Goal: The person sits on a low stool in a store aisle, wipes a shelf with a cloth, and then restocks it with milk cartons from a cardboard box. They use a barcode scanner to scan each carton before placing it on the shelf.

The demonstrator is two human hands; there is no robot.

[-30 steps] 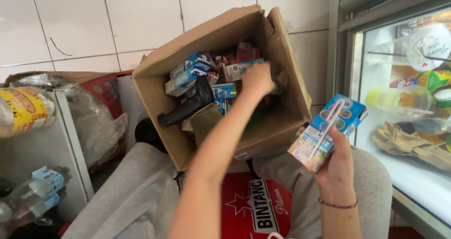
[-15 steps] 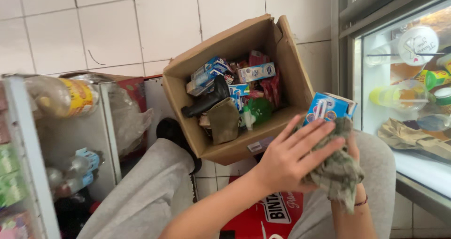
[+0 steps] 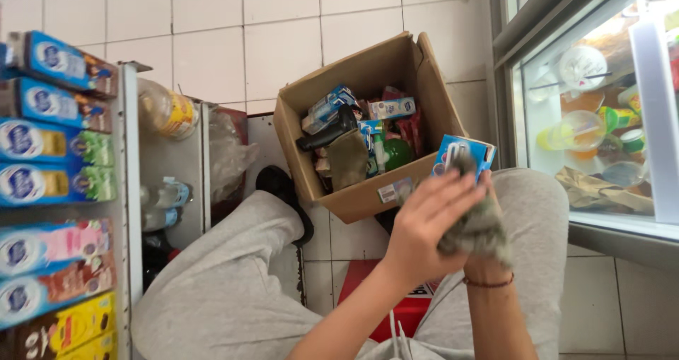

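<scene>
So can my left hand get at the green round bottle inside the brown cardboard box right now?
Probably yes: left hand is close, the cardboard box is open-topped, green bottle sits uncovered.

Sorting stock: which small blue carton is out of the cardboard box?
The blue carton in the right hand, wiped with a grey cloth; the others lie inside the cardboard box.

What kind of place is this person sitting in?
Probably a small shop: a shelf of stacked boxed goods, a glass-fronted cooler of drinks, and an open cardboard box of mixed packaged items on the white tiled floor.
</scene>
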